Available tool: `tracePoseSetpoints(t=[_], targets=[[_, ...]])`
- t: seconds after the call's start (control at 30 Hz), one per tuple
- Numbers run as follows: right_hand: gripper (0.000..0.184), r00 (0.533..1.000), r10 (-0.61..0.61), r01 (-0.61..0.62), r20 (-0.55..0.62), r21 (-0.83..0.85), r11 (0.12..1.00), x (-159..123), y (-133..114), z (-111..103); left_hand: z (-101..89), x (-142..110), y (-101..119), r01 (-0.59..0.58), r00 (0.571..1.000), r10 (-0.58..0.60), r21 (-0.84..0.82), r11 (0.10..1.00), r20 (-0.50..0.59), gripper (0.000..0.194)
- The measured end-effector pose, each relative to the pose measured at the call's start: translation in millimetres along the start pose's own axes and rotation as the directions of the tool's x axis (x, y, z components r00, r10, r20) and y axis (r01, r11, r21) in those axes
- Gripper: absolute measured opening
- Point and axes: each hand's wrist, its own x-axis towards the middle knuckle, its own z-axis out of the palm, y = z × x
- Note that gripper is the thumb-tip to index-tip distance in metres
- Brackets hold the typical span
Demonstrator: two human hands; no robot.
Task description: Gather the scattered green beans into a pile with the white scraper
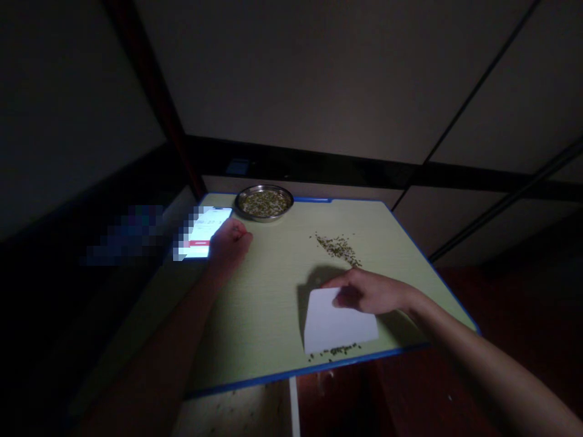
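My right hand (pixel 364 291) grips a flat white scraper (pixel 339 325) with rounded top corners, tilted with its long lower edge near the table's front rim. A small line of dark greenish grains (pixel 339 351) lies along that edge. Beyond the hand, a looser patch of similar grains (pixel 337 247) is spread on the table. My left hand (pixel 231 240) is closed beside a lit phone (pixel 203 233), its fingers curled; whatever they hold, if anything, is hidden. Behind it stands a round metal dish (pixel 290 206) with many greenish and pale grains inside.
The pale green tabletop (pixel 268 291) has a raised blue edge (pixel 255 382). Below its front an open drawer (pixel 237 413) shows, with small dark specks in it. Dark cabinet panels (pixel 310 79) rise behind the table. The room is dim.
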Motion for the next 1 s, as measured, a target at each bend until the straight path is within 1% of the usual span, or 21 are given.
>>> tracePoseSetpoints(t=[0.1,0.23,0.33,0.53,0.7,0.8,0.87,0.9,0.97,1.0], targets=[[0.03,1.0,0.021,-0.022,0.016,0.021,1.0,-1.1,0.9,2.1,-0.2,0.7,-1.1,0.003,1.0,-0.003,0.012,1.0,0.005,0.012],[0.03,0.999,0.046,-0.046,0.021,0.001,0.999,-4.3,1.3,4.7,-0.1,0.4,-1.4,0.004,1.0,-0.004,0.0,1.0,0.009,0.011],[0.028,0.998,0.059,-0.059,0.014,0.013,0.998,-5.7,2.2,6.7,-0.3,-1.8,1.4,0.011,1.0,-0.011,0.002,1.0,-0.003,0.011],[0.025,0.997,0.08,-0.08,0.009,0.069,0.994,-6.9,3.6,6.8,-1.4,-4.7,7.7,0.035,0.999,-0.035,-0.011,0.999,0.027,0.011],[0.025,0.998,0.062,-0.062,0.008,0.059,0.996,-14.2,1.9,7.2,-1.4,-2.8,7.3,0.052,0.998,-0.052,-0.01,0.999,0.029,0.011],[0.028,0.999,0.052,-0.052,0.009,0.035,0.998,-23.3,-5.8,9.5,-1.4,-2.2,6.8,0.051,0.998,-0.051,-0.018,0.999,0.037,0.012],[0.027,0.997,0.057,-0.056,-0.047,0.006,0.998,-32.7,-13.6,7.7,-1.6,-2.8,7.3,0.055,0.998,-0.053,-0.024,0.998,0.045,0.013],[0.028,0.992,0.067,-0.068,-0.106,-0.008,0.998,-38.6,-17.1,4.7,-1.7,-3.4,7.7,0.055,0.997,-0.054,-0.028,0.998,0.05,0.013],[0.029,0.959,0.107,-0.116,-0.264,-0.02,0.993,-52.7,-20.6,-6.4,-1.7,-4.3,8.3,0.064,0.996,-0.062,-0.033,0.997,0.059,0.013],[0.031,0.928,0.132,-0.145,-0.349,-0.012,0.989,-60.5,-19.2,-14.2,-1.7,-4.4,8.2,0.07,0.996,-0.068,-0.033,0.997,0.061,0.013]])
